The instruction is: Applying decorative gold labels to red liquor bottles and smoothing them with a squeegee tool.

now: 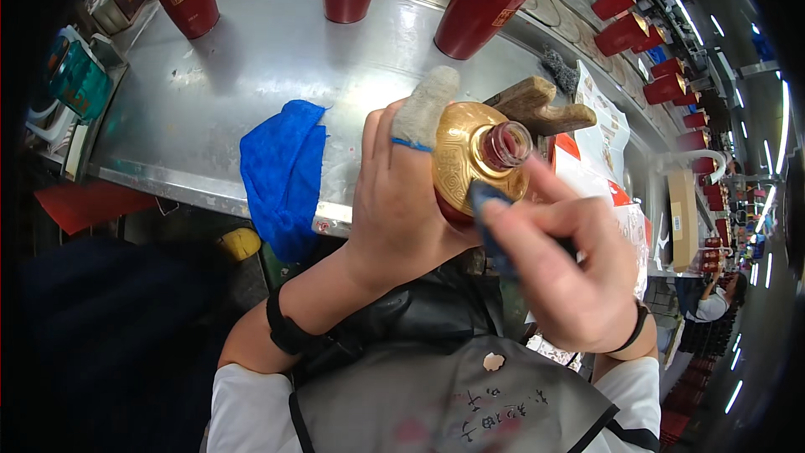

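My left hand (394, 210) is wrapped round a dark red bottle with a gold, patterned shoulder (459, 151). The bottle leans with its uncapped glass neck toward the upper right. A fuzzy off-white finger cover (428, 109) with a blue band sits on one of the left digits, against the bottle's far side. My right hand (579, 273), blurred by motion, pinches a dark blue-grey cloth (493, 205) against the gold shoulder, just below the neck. Its fingertips partly hide the lower side of the bottle.
A blue cloth (281, 172) hangs over the front edge of the steel table (168, 109). Red bottles (189, 0) stand toward the back. Beside the held bottle are a notched wooden block (545, 109) and red-white wrapping (599, 126). Another person (711, 306) is far right.
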Demonstrator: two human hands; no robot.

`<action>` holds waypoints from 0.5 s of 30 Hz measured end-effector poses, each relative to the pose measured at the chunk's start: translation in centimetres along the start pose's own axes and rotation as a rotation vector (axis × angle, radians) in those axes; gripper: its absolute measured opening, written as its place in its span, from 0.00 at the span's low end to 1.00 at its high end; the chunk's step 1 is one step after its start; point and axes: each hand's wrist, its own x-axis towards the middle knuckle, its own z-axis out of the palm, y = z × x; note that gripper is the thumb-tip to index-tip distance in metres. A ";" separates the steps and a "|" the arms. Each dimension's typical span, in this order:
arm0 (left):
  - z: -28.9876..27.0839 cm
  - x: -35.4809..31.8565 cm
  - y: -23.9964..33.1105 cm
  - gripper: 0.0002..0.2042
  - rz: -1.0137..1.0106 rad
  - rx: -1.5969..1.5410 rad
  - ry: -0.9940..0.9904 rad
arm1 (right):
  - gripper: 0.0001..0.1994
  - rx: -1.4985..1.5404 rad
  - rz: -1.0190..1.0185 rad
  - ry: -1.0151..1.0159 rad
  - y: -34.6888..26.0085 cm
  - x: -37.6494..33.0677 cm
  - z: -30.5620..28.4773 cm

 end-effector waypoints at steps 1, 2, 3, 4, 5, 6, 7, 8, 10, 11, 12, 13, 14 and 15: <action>0.1 0.1 -0.1 0.52 -0.008 -0.006 0.004 | 0.22 -0.004 -0.062 -0.092 -0.1 0.0 0.0; 0.1 0.1 0.0 0.52 -0.021 -0.025 -0.011 | 0.22 0.046 -0.083 -0.086 0.0 0.1 -0.1; 0.0 0.0 0.0 0.52 -0.003 -0.009 -0.003 | 0.21 0.080 -0.049 -0.059 -0.1 0.1 -0.2; -0.2 0.0 0.1 0.53 0.014 0.016 -0.006 | 0.21 0.105 -0.042 -0.052 0.0 0.1 -0.2; -0.3 -0.1 0.1 0.53 0.027 0.041 -0.003 | 0.21 0.139 -0.024 -0.005 0.0 0.2 -0.3; -0.2 -0.1 0.0 0.52 0.023 0.031 -0.005 | 0.20 0.122 0.066 0.046 -0.1 0.2 -0.2; -0.1 -0.1 0.0 0.52 0.014 0.023 -0.001 | 0.20 0.116 0.022 0.004 0.0 0.2 -0.3; -0.2 -0.1 0.0 0.52 0.010 0.030 -0.004 | 0.21 0.119 0.000 -0.028 -0.1 0.2 -0.2; -0.3 -0.2 -0.1 0.52 0.005 0.056 -0.013 | 0.20 0.147 -0.071 -0.147 0.0 0.2 -0.2; -0.3 -0.3 0.0 0.53 0.004 0.073 -0.019 | 0.19 0.188 -0.053 -0.085 0.1 0.2 -0.1; -0.2 -0.4 0.0 0.57 0.013 0.042 0.020 | 0.19 0.219 -0.034 -0.068 0.3 0.1 0.0; 0.0 -0.4 0.1 0.58 0.009 0.024 0.030 | 0.19 0.266 -0.049 -0.009 0.5 0.0 0.1; 0.3 -0.5 0.1 0.58 -0.003 0.003 0.043 | 0.19 0.210 -0.001 0.101 0.7 -0.1 0.2; 0.4 -0.5 0.2 0.58 -0.008 -0.024 0.047 | 0.19 0.165 0.072 0.081 0.9 -0.2 0.1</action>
